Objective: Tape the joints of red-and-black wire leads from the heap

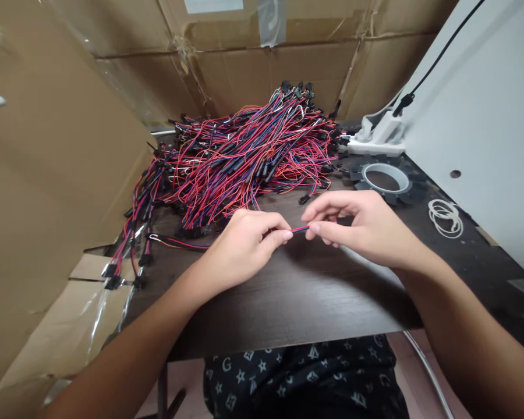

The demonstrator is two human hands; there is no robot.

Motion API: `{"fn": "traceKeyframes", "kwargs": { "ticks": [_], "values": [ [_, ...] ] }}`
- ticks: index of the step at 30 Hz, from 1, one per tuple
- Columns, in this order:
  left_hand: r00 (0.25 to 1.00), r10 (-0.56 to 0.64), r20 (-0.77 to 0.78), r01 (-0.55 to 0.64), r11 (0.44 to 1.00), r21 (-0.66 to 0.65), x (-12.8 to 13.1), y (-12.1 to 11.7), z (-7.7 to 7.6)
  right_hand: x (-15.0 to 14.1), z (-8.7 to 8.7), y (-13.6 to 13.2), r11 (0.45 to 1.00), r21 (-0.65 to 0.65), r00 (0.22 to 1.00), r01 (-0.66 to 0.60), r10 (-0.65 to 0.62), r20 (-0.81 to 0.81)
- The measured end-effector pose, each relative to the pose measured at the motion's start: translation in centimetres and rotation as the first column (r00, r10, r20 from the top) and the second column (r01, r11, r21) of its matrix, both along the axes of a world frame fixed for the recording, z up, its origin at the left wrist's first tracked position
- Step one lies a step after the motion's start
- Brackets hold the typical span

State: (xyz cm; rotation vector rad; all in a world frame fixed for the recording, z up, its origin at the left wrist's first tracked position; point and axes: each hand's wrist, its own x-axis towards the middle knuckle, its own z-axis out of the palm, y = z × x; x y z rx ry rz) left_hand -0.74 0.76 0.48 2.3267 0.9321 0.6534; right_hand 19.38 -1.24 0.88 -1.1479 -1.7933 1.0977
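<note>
Between my two hands a red and blue wire harness [301,228] is stretched just above the dark table. My left hand [253,244] pinches it between thumb and fingertips, and its tail with a pale loop end [174,240] trails out to the left. My right hand [353,224] grips the same wires a short way to the right, thumb against the fingers; a dark piece shows partly behind the curled fingers. Behind my hands lies a big heap of similar wire harnesses [244,151], red, blue and orange with black connectors.
A roll of tape with black strips [405,174] lies to the right, near a coiled white cord [445,219]. A white power strip [378,142] stands at the back right. Cardboard [262,75] walls the back and left; more harnesses [135,221] hang over the left side.
</note>
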Motion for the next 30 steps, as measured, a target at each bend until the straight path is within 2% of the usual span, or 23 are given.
{"fn": "traceKeyframes", "kwargs": {
  "ticks": [4,7,13,21,30],
  "values": [
    [0.991,0.119,0.063,-0.095,0.949,-0.301,0.2,-0.2,0.9,0.2,-0.2,0.1,0.992,-0.100,0.980,0.079,-0.096,-0.175],
    [0.978,0.187,0.094,-0.130,0.896,-0.424,0.3,-0.3,1.2,0.2,-0.5,0.2,0.986,-0.135,0.950,0.097,-0.132,-0.284],
    [0.966,0.224,0.131,-0.138,0.871,-0.471,0.3,-0.3,1.1,0.1,-0.8,0.4,0.975,-0.169,0.888,0.146,-0.204,-0.411],
    [0.959,0.171,0.227,-0.033,0.860,-0.510,0.4,-0.1,0.8,0.0,-0.5,0.4,0.966,-0.197,0.832,0.169,-0.246,-0.496],
    [0.945,0.228,0.236,-0.056,0.821,-0.569,0.6,-0.7,1.1,0.0,-0.7,0.3,0.968,-0.187,0.849,0.169,-0.239,-0.471]
  ]
}}
